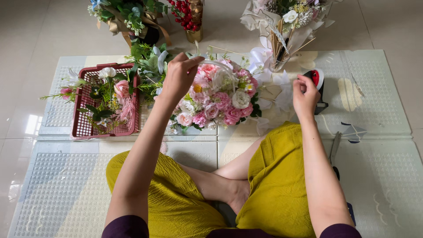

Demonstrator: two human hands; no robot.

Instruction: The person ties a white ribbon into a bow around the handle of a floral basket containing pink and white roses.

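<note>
- The bouquet point(218, 99) lies on the floor mat point(374, 101) before my knees; pressing down could crush blooms.
- My left hand point(179, 77) fingers pinch its white handle point(220, 66); tugging may tip it.
- My right hand point(305, 93) fingers curl around something small; what, I cannot tell.
- The red basket point(83, 128) sits just beside, easily knocked.

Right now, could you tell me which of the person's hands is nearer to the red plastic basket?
The left. The left hand is on the pink and white flower arrangement, just right of the red basket. The right hand is farther right, beyond the flowers.
</note>
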